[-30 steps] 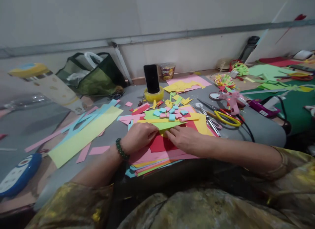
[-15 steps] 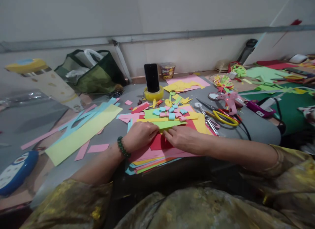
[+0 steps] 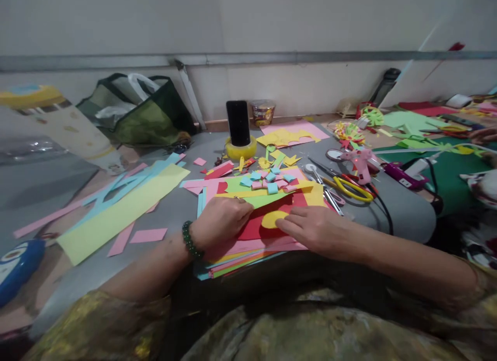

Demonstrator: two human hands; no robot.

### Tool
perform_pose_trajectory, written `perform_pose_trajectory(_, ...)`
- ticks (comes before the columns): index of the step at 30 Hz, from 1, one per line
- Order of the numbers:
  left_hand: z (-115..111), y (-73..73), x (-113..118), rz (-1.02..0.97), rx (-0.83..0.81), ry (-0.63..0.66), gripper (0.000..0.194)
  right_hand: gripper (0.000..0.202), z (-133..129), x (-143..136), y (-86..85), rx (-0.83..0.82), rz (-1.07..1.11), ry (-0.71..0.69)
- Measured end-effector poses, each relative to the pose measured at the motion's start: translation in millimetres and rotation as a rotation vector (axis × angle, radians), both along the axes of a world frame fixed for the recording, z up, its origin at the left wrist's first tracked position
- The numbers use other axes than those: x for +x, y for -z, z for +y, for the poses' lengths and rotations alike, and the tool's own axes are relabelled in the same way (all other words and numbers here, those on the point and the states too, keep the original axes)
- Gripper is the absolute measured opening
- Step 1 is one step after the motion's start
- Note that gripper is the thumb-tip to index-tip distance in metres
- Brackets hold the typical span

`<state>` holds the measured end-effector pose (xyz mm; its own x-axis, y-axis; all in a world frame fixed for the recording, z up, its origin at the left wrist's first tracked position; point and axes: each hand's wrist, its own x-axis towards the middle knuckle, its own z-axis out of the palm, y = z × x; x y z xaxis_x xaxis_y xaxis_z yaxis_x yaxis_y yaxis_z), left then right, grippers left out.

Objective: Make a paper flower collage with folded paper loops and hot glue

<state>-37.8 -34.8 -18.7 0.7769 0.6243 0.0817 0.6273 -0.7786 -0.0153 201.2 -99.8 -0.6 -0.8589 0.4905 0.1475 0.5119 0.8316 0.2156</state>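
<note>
Closed at the left of the paper pile, my left hand [image 3: 222, 220] grips the end of a green paper strip [image 3: 268, 199], whose far end slants up to the right. Between the thumb and fingers of my right hand [image 3: 318, 229] is the right edge of a yellow paper oval [image 3: 270, 220]. The oval lies over a red paper sheet [image 3: 250, 231], just below the green strip. Under both hands is a pile of coloured paper [image 3: 236, 263]. Small rolled blue and pink paper pieces [image 3: 272, 188] sit behind the strip. My left fingertips are partly hidden.
Scissors [image 3: 353, 190], a pink glue gun [image 3: 359, 164] and its cable lie to the right. A phone [image 3: 238, 124] stands in a yellow tape roll [image 3: 240, 148] at the back. Paper strips [image 3: 128, 211], a tumbler [image 3: 73, 128] and a green bag [image 3: 151, 112] are at left.
My right hand has left the green strip and moved right and down, with the yellow oval now showing at its fingertips. My left hand stays on the strip. The view has shifted slightly.
</note>
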Motion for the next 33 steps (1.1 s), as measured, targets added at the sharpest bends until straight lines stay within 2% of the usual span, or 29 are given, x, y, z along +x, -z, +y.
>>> perform_pose_trajectory(3,-9,2.5,3,-0.016,-0.003,0.076,0.025,0.028,-17,20,-12.8,0.055,0.216,-0.017)
perform_pose_trajectory(5,-14,3.3,3,-0.052,-0.024,0.123,0.028,0.027,-22,28,-21.8,0.113,0.334,0.016)
perform_pose_trajectory(7,-14,2.0,1,-0.158,-0.055,0.118,0.028,0.028,-22,29,-26.5,0.194,0.407,0.068)
perform_pose_trajectory(10,-8,-3.5,-3,-0.455,-0.142,0.061,0.029,0.026,-15,19,-19.2,0.313,0.427,0.076)
perform_pose_trajectory(13,-3,-7.5,-4,-0.657,-0.202,0.101,0.042,0.027,-5,2,0.3,0.286,0.439,0.031)
perform_pose_trajectory(16,-4,-6.0,0,-0.728,-0.302,0.140,0.026,0.024,4,-8,12.1,0.117,0.571,0.088)
perform_pose_trajectory(18,-5,-4.4,2,-0.760,-0.464,0.092,0.030,0.018,11,-8,8.7,0.032,0.710,0.153)
perform_pose_trajectory(20,-5,-4.8,4,-0.800,-0.669,0.006,0.035,0.034,20,-8,-0.4,-0.105,0.819,0.224)
perform_pose_trajectory(23,-4,-9.3,3,-0.861,-0.921,-0.081,0.042,0.057,34,-11,-10.1,-0.552,0.843,0.292)
perform_pose_trajectory(25,-1,-12.8,2,-0.896,-0.966,-0.124,0.045,0.058,41,-14,-10.0,-0.912,0.747,0.304)
perform_pose_trajectory(27,4,-14.5,0,-0.924,-0.953,-0.178,0.046,0.057,41,-12,-8.7,-1.174,0.654,0.321)
perform_pose_trajectory(29,9,-13.4,-3,-0.957,-0.945,-0.239,0.045,0.055,36,-1,-10.9,-1.280,0.657,0.330)
perform_pose_trajectory(33,18,-7.0,-6,-0.976,-0.955,-0.318,0.046,0.054,19,35,-25.3,-1.185,0.742,0.383)
